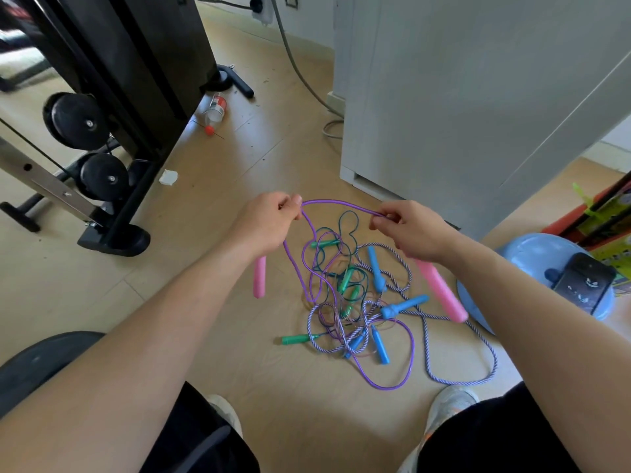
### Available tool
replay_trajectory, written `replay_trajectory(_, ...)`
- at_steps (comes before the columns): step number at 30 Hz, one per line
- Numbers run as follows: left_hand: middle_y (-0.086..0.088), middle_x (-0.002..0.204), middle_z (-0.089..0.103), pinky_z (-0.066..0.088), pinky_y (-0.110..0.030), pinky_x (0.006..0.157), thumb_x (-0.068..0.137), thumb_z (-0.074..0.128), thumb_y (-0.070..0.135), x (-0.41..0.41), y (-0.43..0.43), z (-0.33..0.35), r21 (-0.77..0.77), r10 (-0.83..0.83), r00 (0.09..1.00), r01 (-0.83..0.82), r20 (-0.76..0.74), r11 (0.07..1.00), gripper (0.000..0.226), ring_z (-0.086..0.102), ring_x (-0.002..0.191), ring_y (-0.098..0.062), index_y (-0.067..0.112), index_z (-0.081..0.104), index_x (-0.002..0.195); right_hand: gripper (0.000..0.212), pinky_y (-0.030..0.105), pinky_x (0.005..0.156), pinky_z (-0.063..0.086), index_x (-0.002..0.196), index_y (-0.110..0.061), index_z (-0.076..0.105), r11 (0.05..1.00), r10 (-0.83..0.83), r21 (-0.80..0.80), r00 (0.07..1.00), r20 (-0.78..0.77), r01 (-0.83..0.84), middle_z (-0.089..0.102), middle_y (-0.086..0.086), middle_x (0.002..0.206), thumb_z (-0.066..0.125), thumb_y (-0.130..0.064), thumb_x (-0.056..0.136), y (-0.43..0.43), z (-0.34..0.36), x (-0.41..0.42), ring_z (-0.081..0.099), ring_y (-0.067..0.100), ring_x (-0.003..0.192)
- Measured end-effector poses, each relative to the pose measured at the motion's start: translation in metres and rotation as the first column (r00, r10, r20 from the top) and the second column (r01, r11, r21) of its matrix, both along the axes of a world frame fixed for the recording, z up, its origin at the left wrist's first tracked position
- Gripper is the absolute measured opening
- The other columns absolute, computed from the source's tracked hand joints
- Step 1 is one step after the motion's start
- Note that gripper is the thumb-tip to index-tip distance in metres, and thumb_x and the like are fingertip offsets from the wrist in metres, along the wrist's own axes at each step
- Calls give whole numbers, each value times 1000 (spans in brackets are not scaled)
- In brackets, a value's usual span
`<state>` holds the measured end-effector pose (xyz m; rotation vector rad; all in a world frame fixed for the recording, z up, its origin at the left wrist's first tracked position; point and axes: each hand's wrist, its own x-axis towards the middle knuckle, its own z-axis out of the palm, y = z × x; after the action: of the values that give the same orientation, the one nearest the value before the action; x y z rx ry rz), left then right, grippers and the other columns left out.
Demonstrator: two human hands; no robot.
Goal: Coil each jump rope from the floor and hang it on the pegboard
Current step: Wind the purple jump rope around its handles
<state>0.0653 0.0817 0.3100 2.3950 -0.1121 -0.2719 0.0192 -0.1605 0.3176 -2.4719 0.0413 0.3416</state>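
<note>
Coiling is starting: left hand (269, 223) and right hand (409, 233) are both pinching the purple rope (341, 203) between thumb and fingertips, its slack trailing into the near floor tangle (345, 322). Next it's needing pulling free, looping evenly

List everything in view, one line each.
purple rope: one, purple, stretched between both hands, trailing into floor tangle
pink handles: two, pink, one below each hand
green handles: at least three, green, in tangle
blue handles: about four, blue, in tangle
striped ropes: count unclear, white-purple, floor tangle
bottle: one, clear, beside gym machine
gym machine: one, black, upper left
cabinet: one, white, upper right
dome: one, blue, right edge
left hand: one, pinches purple rope
right hand: one, pinches purple rope
</note>
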Motion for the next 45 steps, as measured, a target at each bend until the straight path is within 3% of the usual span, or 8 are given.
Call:
replay_trajectory(8,-8,88,59,46,-26,55,87,34,-19,-6,-12,-3,-422,23,957,-150,-290,894,42,52,67,-16,9,57,109,36,29,55,35,79,-5,60,997,-68,16,995,-75,70,47,-1,59,57,-38,95,30,2,-3,44,20,57)
replay_trajectory(14,-20,95,57,54,-50,87,91,68,8,-15,-18,-8,-572,-103,932,-124,-348,810,23,63,76,-27,20,56,108,27,28,58,36,77,-23,51,979,-25,198,998,-54,35,50,-7,72,53,-43,95,60,-1,-15,44,15,65)
replay_trajectory(17,-21,92,62,58,-40,76,83,75,16,-19,-22,-11,-571,-96,925,-142,-367,809,35,66,74,-26,15,54,111,14,21,76,39,93,-22,55,936,-11,351,999,-48,27,50,-1,102,44,-16,97,59,1,-14,44,15,89)
replay_trajectory(22,-10,86,70,54,-24,61,93,67,12,-22,-29,-14,-565,-83,931,-142,-354,813,21,67,70,-18,14,57,111,27,33,71,47,103,15,57,763,-133,594,961,-241,255,59,17,94,40,5,84,53,1,-7,59,23,81)
replay_trajectory(32,-17,102,71,52,-39,87,97,57,29,-33,-41,-17,-620,-88,949,-125,-301,775,15,64,88,-20,19,67,103,21,38,75,61,77,-5,59,686,-169,664,953,-251,297,63,11,77,53,6,94,47,-7,-7,65,19,70)
replay_trajectory(35,-11,102,73,57,-31,70,92,70,17,-37,-39,-15,-614,-172,938,-54,-302,787,26,69,78,-16,13,61,116,16,40,75,61,80,-3,59,673,-175,668,946,-273,317,63,15,78,54,6,93,49,-11,-9,65,21,65)
replay_trajectory(41,-12,103,73,49,-22,51,88,67,-6,-37,-34,-9,-543,-275,918,82,-285,836,46,65,58,-11,15,50,125,14,35,86,52,97,-24,62,965,-181,200,983,36,170,63,-1,99,69,-28,85,27,-19,4,62,17,93)
replay_trajectory(45,-14,97,71,43,-11,45,88,64,-12,-37,-33,1,-560,-357,883,137,-305,817,53,65,54,-7,5,44,134,40,32,102,41,111,-29,68,931,21,363,991,-132,28,67,-10,113,52,-52,84,23,-18,2,59,9,109)
